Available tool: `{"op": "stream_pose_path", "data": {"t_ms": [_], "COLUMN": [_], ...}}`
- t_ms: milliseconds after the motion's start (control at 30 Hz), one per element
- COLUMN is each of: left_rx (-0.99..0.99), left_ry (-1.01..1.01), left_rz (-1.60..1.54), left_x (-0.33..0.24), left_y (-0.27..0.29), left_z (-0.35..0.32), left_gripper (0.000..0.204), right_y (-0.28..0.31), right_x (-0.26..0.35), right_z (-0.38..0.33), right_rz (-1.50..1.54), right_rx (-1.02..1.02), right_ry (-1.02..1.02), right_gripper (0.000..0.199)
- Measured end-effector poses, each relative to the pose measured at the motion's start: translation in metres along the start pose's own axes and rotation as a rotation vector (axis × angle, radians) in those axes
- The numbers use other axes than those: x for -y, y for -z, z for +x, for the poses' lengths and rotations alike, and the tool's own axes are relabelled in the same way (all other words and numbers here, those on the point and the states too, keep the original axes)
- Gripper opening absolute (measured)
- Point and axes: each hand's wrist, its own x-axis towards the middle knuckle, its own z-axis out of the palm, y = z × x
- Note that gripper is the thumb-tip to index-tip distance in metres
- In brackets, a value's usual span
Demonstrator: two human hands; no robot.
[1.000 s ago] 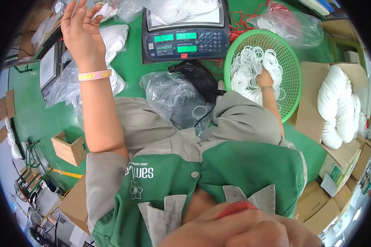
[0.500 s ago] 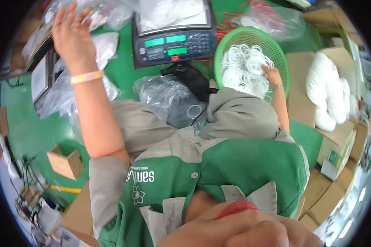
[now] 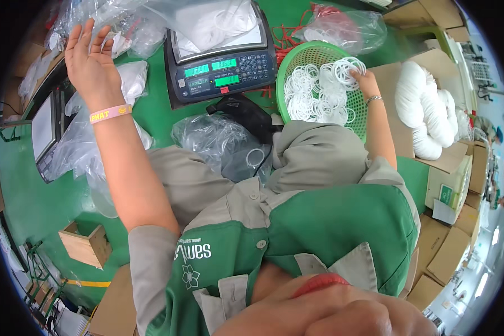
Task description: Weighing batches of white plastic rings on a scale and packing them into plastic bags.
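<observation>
My right hand (image 3: 365, 84) pinches a small bunch of white rings (image 3: 348, 68) at the right side of a green plastic basket (image 3: 358, 105). Many more loose white rings (image 3: 313, 92) lie in that basket. Raised at the upper left, my left hand (image 3: 92, 70) has its fingers spread and holds nothing; a pink band circles its wrist. Between the hands stands a dark counting scale (image 3: 225, 75) with lit green displays. On its pan rests a clear plastic bag (image 3: 215, 25) with white contents.
Crumpled clear plastic (image 3: 218, 140) and a black pouch (image 3: 243, 115) lie before my legs. White bundles (image 3: 423, 106) sit on cardboard at the right. Another scale (image 3: 49, 131) and a small wooden box (image 3: 87, 245) are at the left. Red strings (image 3: 288, 40) lie behind the basket.
My right hand has lifted a bunch of white rings up from the pile toward the basket's far right rim. My left hand stays raised, slightly lower in view. The view has shifted a little.
</observation>
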Motion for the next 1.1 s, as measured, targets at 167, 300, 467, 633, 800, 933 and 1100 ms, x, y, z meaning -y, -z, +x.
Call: {"op": "stream_pose_path", "data": {"t_ms": [167, 300, 467, 633, 800, 933, 1100], "left_rx": [0.019, 0.294, 0.181, 0.269, 0.352, 0.308, 0.129], "left_ry": [-0.059, -0.306, 0.163, 0.165, 0.259, 0.185, 0.091], "left_rz": [0.288, 0.631, 0.32, 0.232, 0.172, 0.201, 0.271], "left_x": [0.014, 0.025, 0.035, 0.045, 0.042, 0.028, 0.023], "left_y": [0.003, 0.011, -0.013, -0.02, -0.017, -0.019, -0.007], "left_z": [0.009, 0.015, 0.009, 0.006, 0.008, 0.013, 0.017], "left_gripper": [0.035, 0.022, 0.053, 0.057, 0.055, 0.054, 0.055], "right_y": [-0.005, -0.022, -0.101, -0.187, -0.204, -0.174, -0.242], "right_x": [0.064, 0.196, 0.33, 0.369, 0.35, 0.317, 0.196], "right_z": [0.006, 0.007, 0.0, 0.027, 0.025, -0.025, -0.052], "right_rz": [0.262, 0.102, 0.398, -0.634, -0.362, -0.145, -0.491], "right_rx": [-0.036, 0.012, 0.104, 0.045, -0.036, -0.106, 0.615], "right_ry": [0.083, 0.401, 0.921, 1.158, 1.232, 1.223, 1.0], "right_gripper": [0.022, 0.019, 0.014, 0.025, 0.021, 0.012, 0.018]}}
